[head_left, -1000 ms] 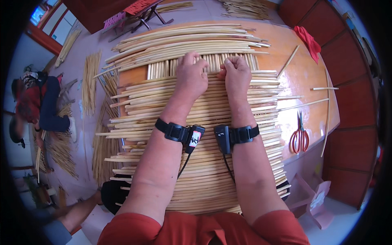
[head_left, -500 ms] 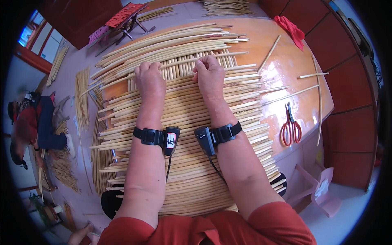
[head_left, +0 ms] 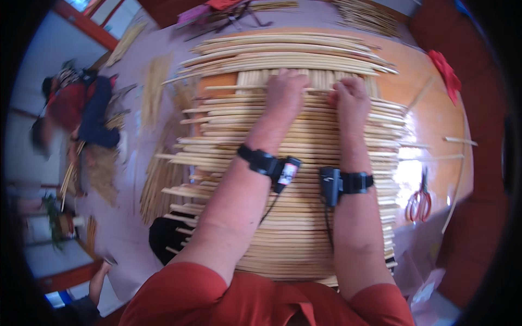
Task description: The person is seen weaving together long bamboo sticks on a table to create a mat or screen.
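Note:
Both my hands grip one thin pale stick (head_left: 234, 87) that lies crosswise at the far edge of a mat of sticks (head_left: 304, 198). My left hand (head_left: 287, 91) is closed around the stick near its middle. Closer to its right end, my right hand (head_left: 350, 99) pinches it; the fingertips are partly hidden. Beneath and just beyond the hands, a band of upright sticks (head_left: 321, 80) runs at right angles to the others. Black straps with small dark boxes circle both wrists, with cables trailing from them.
Loose sticks (head_left: 283, 53) lie beyond the band on the orange table (head_left: 397, 68). Red-handled scissors (head_left: 418, 205) and a red cloth (head_left: 446, 73) are at the right. Stick bundles (head_left: 155, 89) cover parts of the floor, where another person (head_left: 81, 106) works at left.
The view has turned, so the scene sits further right and more level. The held stick has gone from slanted to nearly parallel with the mat's sticks. Both hands still hold it.

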